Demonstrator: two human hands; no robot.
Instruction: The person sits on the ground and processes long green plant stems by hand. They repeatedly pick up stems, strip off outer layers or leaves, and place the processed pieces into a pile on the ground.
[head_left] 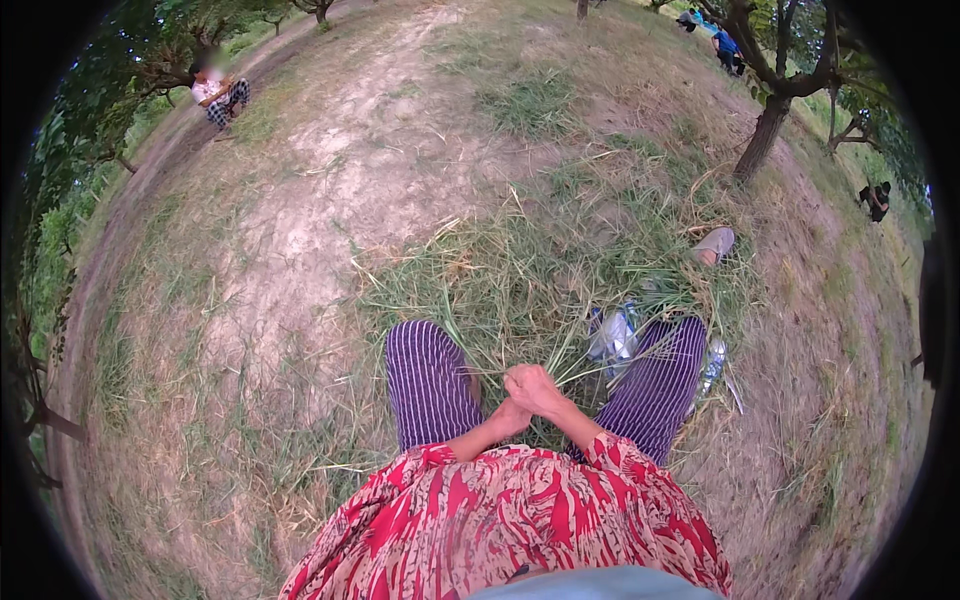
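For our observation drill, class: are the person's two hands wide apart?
No, the right hand touches the left hand between the striped trouser legs.

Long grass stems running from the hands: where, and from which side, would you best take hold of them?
Probably where they gather, coming from the person's own side: the long grass stems draw together at the right hand, then fan outward toward the grass pile, where a grip would likely catch only a few.

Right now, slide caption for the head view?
Left hand and right hand close together, gripping long grass stems between striped trouser legs, loose grass spread in front.
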